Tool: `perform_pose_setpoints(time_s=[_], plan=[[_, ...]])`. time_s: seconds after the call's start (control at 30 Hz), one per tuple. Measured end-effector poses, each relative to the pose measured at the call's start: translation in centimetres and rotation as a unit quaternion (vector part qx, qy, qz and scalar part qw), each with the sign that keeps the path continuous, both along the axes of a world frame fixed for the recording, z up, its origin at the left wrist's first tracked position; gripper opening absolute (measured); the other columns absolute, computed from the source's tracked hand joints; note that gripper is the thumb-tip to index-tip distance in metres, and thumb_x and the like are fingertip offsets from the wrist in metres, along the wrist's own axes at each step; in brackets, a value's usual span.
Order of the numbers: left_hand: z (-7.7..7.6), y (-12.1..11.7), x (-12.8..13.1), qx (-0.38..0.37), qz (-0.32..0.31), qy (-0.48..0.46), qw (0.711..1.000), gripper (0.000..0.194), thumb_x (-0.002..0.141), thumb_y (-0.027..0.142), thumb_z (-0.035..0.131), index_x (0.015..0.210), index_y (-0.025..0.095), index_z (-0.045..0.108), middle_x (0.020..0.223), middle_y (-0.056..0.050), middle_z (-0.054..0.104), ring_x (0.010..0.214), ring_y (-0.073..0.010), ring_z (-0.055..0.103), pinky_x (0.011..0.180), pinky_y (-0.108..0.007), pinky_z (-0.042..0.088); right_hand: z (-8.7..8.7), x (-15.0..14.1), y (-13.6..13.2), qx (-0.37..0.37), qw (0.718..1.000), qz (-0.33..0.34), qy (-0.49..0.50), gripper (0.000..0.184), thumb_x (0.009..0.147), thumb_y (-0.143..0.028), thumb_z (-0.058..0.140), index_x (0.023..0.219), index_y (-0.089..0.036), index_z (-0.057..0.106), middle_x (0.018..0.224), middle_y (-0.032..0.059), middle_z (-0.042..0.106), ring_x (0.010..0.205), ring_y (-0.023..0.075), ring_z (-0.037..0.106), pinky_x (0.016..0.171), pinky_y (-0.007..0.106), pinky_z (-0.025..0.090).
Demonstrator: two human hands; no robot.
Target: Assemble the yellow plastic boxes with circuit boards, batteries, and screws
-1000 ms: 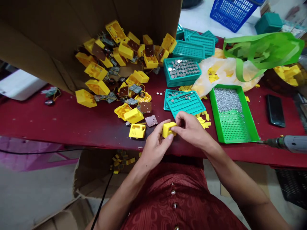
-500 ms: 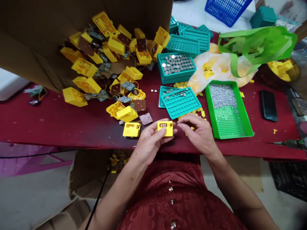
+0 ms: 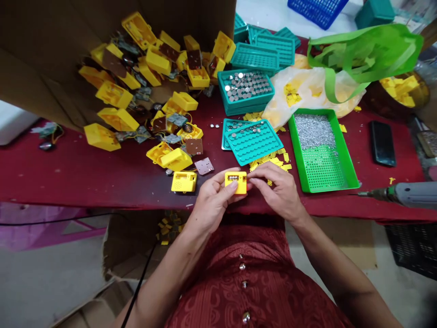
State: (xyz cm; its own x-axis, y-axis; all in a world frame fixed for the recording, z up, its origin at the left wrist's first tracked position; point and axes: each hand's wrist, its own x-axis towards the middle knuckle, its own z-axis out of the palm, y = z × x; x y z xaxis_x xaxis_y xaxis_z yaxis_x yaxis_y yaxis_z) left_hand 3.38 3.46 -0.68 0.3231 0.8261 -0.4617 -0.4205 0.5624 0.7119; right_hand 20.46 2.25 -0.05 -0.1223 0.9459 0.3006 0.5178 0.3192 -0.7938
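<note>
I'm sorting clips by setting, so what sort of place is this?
Probably an electronics assembly workbench: open yellow cases lie heaped among wired circuit boards, a teal tray holds silver discs, and what looks like a power screwdriver shows at the right edge.

Two bare hands: the left hand (image 3: 213, 196) holds one yellow case (image 3: 241, 186), the right hand (image 3: 278, 189) is close beside it. Just left of the hands lie one second case (image 3: 183, 181) and one flat board (image 3: 204, 166); farther left and beyond, more than ten heaped cases (image 3: 159, 63). Ahead of the hands are two loose silver discs (image 3: 212, 125) and two overlapping teal trays (image 3: 256, 146). To their right: one green tray (image 3: 322, 171), one phone (image 3: 383, 143), one power screwdriver (image 3: 416, 195).
</note>
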Motion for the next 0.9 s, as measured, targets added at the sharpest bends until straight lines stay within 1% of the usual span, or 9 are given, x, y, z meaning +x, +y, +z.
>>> perform_pose_setpoints(time_s=[0.07,0.13,0.23,0.33,0.43,0.57,0.73,0.83,0.9], plan=[[0.1,0.0,0.0,0.004,-0.004,0.006,1.000,0.037,0.074,0.023,0.080,0.108,0.015,0.070,0.100,-0.006,0.074,0.081,-0.0151,0.070,0.069,-0.024,0.060,0.2,0.0,-0.1,-0.011,1.000,-0.024,-0.003,0.008,0.090,-0.015,0.060,0.089,-0.020,0.067,0.088,0.0017,0.068,0.084,0.0136,0.063,0.079,0.030,0.051],[0.3,-0.1,0.1,0.005,-0.013,0.008,1.000,0.035,0.074,0.024,0.080,0.107,0.016,0.070,0.102,-0.006,0.073,0.084,-0.0153,0.069,0.069,-0.025,0.060,0.3,-0.1,-0.2,-0.015,0.999,-0.024,-0.015,0.007,0.089,-0.016,0.062,0.084,-0.020,0.064,0.084,0.0009,0.066,0.082,0.0136,0.062,0.077,0.030,0.050],[0.4,-0.3,0.1,-0.002,-0.032,0.005,0.999,0.034,0.075,0.023,0.079,0.107,0.017,0.071,0.104,-0.005,0.072,0.086,-0.0150,0.069,0.069,-0.024,0.061,-0.1,-0.5,0.0,0.009,0.998,-0.027,-0.047,0.011,0.090,-0.016,0.059,0.080,-0.019,0.062,0.080,0.0009,0.063,0.079,0.0140,0.060,0.075,0.030,0.049],[0.4,-0.3,0.2,-0.012,-0.033,0.004,0.999,0.033,0.076,0.021,0.078,0.108,0.016,0.069,0.102,-0.006,0.073,0.086,-0.0162,0.071,0.066,-0.023,0.061,-0.4,-0.6,0.2,0.036,0.995,-0.059,-0.068,0.014,0.091,-0.018,0.057,0.078,-0.020,0.062,0.078,0.0021,0.063,0.079,0.0152,0.060,0.075,0.031,0.049],[0.5,-0.1,0.2,-0.016,-0.041,0.008,0.999,0.034,0.078,0.020,0.076,0.110,0.015,0.068,0.109,-0.009,0.073,0.087,-0.0184,0.073,0.065,-0.022,0.061,-0.1,0.4,0.0,0.032,0.995,-0.066,-0.065,0.013,0.091,-0.020,0.058,0.081,-0.020,0.064,0.081,0.0025,0.066,0.080,0.0157,0.062,0.075,0.032,0.050],[0.5,0.2,0.0,-0.013,-0.037,0.016,0.999,0.034,0.078,0.019,0.075,0.111,0.012,0.067,0.117,-0.013,0.070,0.090,-0.0215,0.074,0.066,-0.022,0.061,0.3,2.5,-1.8,0.016,0.983,-0.102,-0.152,0.016,0.095,-0.019,0.053,0.089,-0.019,0.068,0.086,0.0056,0.066,0.084,0.0174,0.061,0.078,0.034,0.050],[0.2,0.6,0.0,-0.022,-0.021,0.018,0.999,0.034,0.077,0.019,0.076,0.109,0.012,0.067,0.113,-0.012,0.072,0.089,-0.0223,0.075,0.064,-0.022,0.062,-1.3,3.2,-3.7,0.002,0.972,-0.069,-0.226,0.025,0.098,-0.018,0.045,0.098,-0.017,0.071,0.091,0.0099,0.063,0.088,0.0199,0.057,0.077,0.035,0.048],[0.5,0.7,0.1,-0.027,-0.022,0.027,0.999,0.037,0.075,0.021,0.078,0.110,0.014,0.068,0.114,-0.011,0.072,0.092,-0.0227,0.074,0.065,-0.022,0.061,-2.0,2.6,-3.4,0.011,0.955,-0.044,-0.295,0.031,0.099,-0.017,0.039,0.104,-0.016,0.070,0.100,0.0144,0.063,0.093,0.0236,0.053,0.079,0.039,0.046],[0.6,0.4,-0.2,-0.028,-0.035,0.048,0.998,0.039,0.075,0.024,0.079,0.111,0.016,0.068,0.119,-0.011,0.072,0.096,-0.0228,0.074,0.067,-0.022,0.061,-1.9,1.9,-2.9,0.024,0.941,-0.032,-0.336,0.033,0.099,-0.018,0.037,0.099,-0.014,0.070,0.102,0.0175,0.065,0.092,0.0252,0.054,0.077,0.041,0.045]])
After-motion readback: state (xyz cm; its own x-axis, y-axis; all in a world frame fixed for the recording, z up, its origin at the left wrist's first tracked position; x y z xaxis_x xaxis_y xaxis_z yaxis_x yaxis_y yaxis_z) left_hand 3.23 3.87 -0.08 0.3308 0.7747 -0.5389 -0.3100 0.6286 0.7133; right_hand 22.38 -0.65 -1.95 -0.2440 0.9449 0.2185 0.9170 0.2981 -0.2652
